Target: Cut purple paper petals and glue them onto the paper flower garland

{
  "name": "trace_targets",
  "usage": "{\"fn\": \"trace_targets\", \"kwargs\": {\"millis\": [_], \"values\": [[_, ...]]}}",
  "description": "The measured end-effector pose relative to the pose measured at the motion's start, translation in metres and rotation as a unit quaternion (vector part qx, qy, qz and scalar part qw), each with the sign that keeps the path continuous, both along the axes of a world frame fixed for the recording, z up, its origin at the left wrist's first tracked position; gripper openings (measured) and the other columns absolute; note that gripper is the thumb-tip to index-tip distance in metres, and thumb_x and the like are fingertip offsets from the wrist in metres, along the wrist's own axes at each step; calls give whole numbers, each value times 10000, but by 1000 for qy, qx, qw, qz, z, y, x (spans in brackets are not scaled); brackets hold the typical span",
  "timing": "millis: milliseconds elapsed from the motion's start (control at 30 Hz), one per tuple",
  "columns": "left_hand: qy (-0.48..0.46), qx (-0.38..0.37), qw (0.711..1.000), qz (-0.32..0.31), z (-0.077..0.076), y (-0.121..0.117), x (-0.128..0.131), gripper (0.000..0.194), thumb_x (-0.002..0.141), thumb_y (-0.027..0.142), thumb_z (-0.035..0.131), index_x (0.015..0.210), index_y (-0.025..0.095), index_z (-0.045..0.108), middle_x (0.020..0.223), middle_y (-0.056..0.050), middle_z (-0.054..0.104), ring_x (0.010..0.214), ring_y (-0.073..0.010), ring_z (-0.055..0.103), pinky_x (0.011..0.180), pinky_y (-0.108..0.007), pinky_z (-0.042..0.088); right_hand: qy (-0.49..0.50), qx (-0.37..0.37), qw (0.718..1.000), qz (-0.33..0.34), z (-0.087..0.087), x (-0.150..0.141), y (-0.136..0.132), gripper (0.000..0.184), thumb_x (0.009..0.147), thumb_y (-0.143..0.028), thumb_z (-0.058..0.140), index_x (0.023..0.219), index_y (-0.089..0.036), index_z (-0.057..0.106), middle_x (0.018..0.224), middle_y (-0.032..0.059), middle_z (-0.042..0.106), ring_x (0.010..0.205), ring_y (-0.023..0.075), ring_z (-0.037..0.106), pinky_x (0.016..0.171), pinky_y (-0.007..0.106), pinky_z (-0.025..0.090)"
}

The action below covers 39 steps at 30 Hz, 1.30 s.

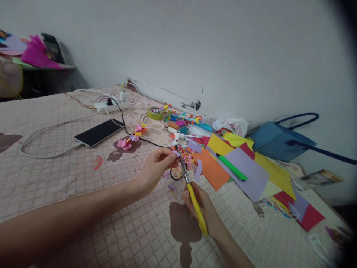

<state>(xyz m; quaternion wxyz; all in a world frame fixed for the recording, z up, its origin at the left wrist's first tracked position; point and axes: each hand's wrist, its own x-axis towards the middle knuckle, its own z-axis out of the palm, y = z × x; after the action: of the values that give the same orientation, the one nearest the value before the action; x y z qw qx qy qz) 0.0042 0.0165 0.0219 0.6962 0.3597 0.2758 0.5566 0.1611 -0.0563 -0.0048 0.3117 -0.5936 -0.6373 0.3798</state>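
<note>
Closest to us, the left forearm [64, 216] sweeps in from the lower left and the right forearm [231, 242] angles up from the bottom, both over the cloth-covered counter [111, 223], and here's the business end: a cut on small paper, by the look of it! The left hand [149, 173] pinches a little purple paper piece [175, 153] between thumb and fingers, closed on it, palm turned inward, wrist fairly straight. Up from below comes the right hand [203, 204], fingers closed around the yellow-handled scissors [197, 210], the blades pointing away from the body and their tips right at the paper; whether they touch it or how far they are parted, I can't tell. What this cut calls for, I'd judge, is a steady left pinch, the paper's edge fed squarely between the blades, fingertips well out of their line. The paper is held above the middle of the counter, just beside a scatter of bright scraps [189, 160] and the white glue gun [176, 139], with a black cord looping close by. Toward the wall-side edge, coloured sheets overlap, a green marker [232, 168] lying across the purple one, and the blue bag [279, 140] sits beyond them. Over on the left, a paper flower strand [132, 137] lies near the dark phone [99, 133], and the white power strip [112, 107] rests toward the far corner.
</note>
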Motion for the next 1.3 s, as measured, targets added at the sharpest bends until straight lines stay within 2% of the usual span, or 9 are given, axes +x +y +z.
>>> {"fn": "trace_targets", "kwargs": {"millis": [500,1033,1300], "values": [[-1,-5,1000,5,2,3,-1,155,695,236,704,739,134,595,734,-9,646,641,-85,589,684,-233,481,0,-2,1000,-2,1,2,0,216,841,-348,466,693,-208,393,537,-77,366,415,67,336,391,182,322],[11,-5,1000,8,5,5,-3,167,689,252,709,726,132,599,702,-5,632,628,-84,568,663,-235,459,-5,-7,1000,3,3,4,-2,254,836,-388,490,684,-211,391,479,-86,355,392,67,330,374,178,300],[26,-3,1000,-4,3,7,-4,182,705,285,696,729,129,605,705,-10,630,638,-86,570,671,-232,452,-2,-15,1000,-4,5,2,-1,217,815,-337,499,669,-211,399,477,-89,355,377,64,330,377,179,315]]}}
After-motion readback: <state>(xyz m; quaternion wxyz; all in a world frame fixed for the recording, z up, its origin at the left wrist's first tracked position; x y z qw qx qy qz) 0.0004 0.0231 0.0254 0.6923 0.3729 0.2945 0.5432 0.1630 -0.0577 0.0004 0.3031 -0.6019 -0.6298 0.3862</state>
